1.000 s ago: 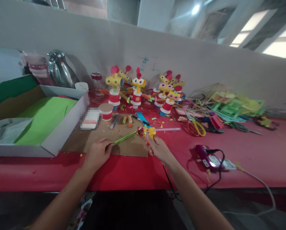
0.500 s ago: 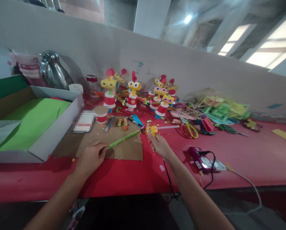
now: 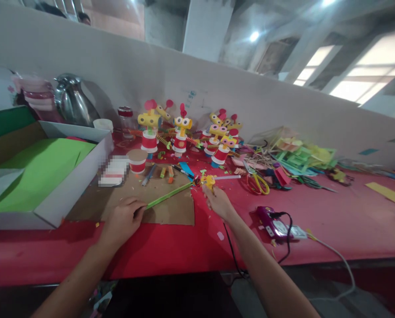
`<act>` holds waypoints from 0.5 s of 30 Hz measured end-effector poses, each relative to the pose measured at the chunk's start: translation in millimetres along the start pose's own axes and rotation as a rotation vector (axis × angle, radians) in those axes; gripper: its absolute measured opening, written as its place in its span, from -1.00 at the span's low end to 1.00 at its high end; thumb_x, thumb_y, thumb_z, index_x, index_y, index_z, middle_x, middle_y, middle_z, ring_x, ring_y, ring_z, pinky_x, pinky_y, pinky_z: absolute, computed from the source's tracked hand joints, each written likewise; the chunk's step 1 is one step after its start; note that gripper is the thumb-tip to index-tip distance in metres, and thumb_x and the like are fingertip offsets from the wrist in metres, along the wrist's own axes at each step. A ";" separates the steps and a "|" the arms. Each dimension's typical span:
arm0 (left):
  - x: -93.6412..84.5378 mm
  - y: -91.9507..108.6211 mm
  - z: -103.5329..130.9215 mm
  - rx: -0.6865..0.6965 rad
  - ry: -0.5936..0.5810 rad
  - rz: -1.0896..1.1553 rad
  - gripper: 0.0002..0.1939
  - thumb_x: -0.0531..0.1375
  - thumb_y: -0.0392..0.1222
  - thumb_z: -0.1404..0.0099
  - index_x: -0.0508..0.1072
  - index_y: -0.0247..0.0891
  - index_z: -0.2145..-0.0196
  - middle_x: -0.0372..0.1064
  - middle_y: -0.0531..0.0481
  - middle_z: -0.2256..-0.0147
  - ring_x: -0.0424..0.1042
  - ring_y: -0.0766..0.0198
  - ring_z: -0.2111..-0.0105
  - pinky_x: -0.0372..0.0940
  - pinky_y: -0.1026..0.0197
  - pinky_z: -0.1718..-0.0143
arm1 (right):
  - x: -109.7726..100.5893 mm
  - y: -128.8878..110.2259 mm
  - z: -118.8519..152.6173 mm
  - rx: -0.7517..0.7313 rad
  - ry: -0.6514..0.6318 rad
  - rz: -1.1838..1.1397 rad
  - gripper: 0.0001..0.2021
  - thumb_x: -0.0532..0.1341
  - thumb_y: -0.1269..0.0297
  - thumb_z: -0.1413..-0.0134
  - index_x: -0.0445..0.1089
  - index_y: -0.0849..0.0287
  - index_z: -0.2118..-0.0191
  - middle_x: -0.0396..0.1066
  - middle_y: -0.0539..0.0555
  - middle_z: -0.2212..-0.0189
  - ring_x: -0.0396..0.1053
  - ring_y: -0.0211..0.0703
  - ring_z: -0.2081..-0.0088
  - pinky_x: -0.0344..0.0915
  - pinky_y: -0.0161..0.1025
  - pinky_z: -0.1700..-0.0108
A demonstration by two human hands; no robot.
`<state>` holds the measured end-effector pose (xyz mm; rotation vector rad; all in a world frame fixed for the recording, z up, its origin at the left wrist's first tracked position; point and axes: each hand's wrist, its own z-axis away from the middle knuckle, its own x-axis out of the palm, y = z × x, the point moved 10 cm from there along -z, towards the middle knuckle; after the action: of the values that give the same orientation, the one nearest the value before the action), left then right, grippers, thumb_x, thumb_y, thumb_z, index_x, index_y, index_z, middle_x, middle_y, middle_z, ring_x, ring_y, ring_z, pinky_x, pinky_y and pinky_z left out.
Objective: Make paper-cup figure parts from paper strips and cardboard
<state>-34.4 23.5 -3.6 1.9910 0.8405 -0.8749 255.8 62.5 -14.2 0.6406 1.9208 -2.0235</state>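
Observation:
My left hand (image 3: 123, 218) pinches the near end of a long green paper strip (image 3: 169, 195), which slants up to the right over a piece of brown cardboard (image 3: 180, 212). Wrapped around the handle of a small yellow hot glue gun (image 3: 208, 180), my right hand (image 3: 219, 203) keeps its nozzle at the strip's far end; whether they touch I cannot tell. A whitish glue stick (image 3: 228, 177) pokes out of the gun's back. Behind the strip lie short folded orange and green paper pieces (image 3: 170, 174), a pen (image 3: 148, 174) and a red-and-white paper cup (image 3: 137, 161).
Several cup figures (image 3: 220, 154) with yellow heads stand at the back. Yellow-handled scissors (image 3: 257, 182) lie right of the gun, with a paper heap (image 3: 296, 152) beyond. A purple power strip (image 3: 266, 221) with cords sits at right, a white box (image 3: 74, 181) of green sheets at left.
The view has shifted slightly, so everything sits a little lower and further left. Both hands keep their grips, and the strip and glue gun stay nearly in place.

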 end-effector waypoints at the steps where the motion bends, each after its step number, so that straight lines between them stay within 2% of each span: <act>1: 0.2 -0.1 0.1 0.001 0.000 0.002 -0.80 0.08 -0.24 -0.31 0.52 -0.23 0.30 0.48 -0.08 0.27 0.42 0.14 0.24 0.28 0.08 0.12 | 0.7 -2.0 2.0 -0.006 -0.003 0.021 -0.64 0.03 -0.13 -0.14 0.14 0.08 0.42 0.21 -0.10 0.67 0.20 -0.27 0.68 0.10 -0.34 0.61; 4: 0.7 0.6 0.1 0.008 -0.005 0.011 -0.80 0.08 -0.25 -0.31 0.52 -0.23 0.31 0.48 -0.08 0.29 0.42 0.14 0.26 0.29 0.08 0.14 | 8.0 -12.1 12.7 -0.022 -0.025 0.072 -0.66 0.05 -0.08 -0.16 0.16 0.08 0.42 0.20 -0.09 0.69 0.21 -0.26 0.66 0.09 -0.34 0.57; 7: 0.4 1.2 -0.2 0.015 -0.009 0.009 -0.79 0.07 -0.26 -0.31 0.51 -0.23 0.34 0.47 -0.08 0.31 0.42 0.15 0.29 0.29 0.09 0.17 | 24.7 -24.7 27.3 -0.040 -0.074 0.092 -0.67 0.06 -0.07 -0.16 0.17 0.09 0.42 0.21 -0.08 0.67 0.23 -0.25 0.63 0.11 -0.34 0.55; 12: 2.0 1.9 -0.6 0.028 -0.031 0.020 -0.81 0.09 -0.31 -0.28 0.52 -0.23 0.32 0.46 -0.08 0.31 0.42 0.16 0.29 0.30 0.11 0.19 | 58.9 -34.0 43.8 -0.013 -0.251 -0.037 -0.66 -0.01 -0.10 -0.17 0.15 0.10 0.35 0.26 -0.06 0.53 0.19 -0.32 0.66 0.12 -0.36 0.61; 15: 2.4 1.1 -0.3 0.020 -0.033 0.020 -0.81 0.09 -0.28 -0.30 0.52 -0.22 0.31 0.46 -0.07 0.31 0.42 0.17 0.29 0.30 0.10 0.18 | 47.7 -30.4 39.0 -0.014 -0.197 0.093 -0.63 -0.03 -0.11 -0.19 0.19 0.12 0.35 0.30 -0.04 0.54 0.24 -0.30 0.64 0.14 -0.36 0.58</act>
<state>-32.1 23.9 -4.9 1.9932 0.7954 -0.9055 194.8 30.9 -10.7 0.4972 1.7573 -1.9361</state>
